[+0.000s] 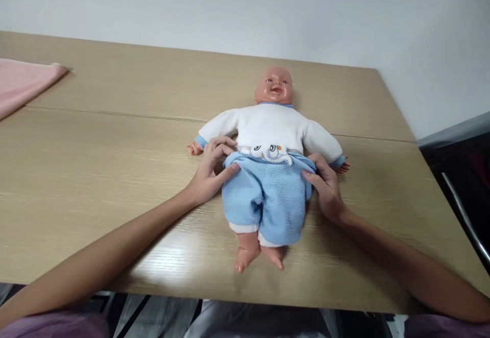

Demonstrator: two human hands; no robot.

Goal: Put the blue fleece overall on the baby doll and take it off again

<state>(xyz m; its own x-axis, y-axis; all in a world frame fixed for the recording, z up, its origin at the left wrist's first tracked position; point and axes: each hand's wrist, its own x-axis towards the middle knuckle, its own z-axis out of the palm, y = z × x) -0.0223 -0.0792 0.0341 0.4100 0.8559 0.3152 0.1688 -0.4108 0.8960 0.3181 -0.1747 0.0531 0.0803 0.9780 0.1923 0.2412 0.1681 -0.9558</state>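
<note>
The doll (pixel 272 126) lies face up on a light wooden table (pixel 115 174). The left hand (pixel 213 170) and the right hand (pixel 325 185) each pinch the waist of its blue trousers (pixel 268 195). A thin seam (pixel 153 116) crosses the table; a pink cloth (pixel 26 82) lies at left. Behind is a pale wall (pixel 191 11).

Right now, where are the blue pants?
The pants are just right of centre in the head view, on the doll, below its top, held between the left hand and right hand.
</note>
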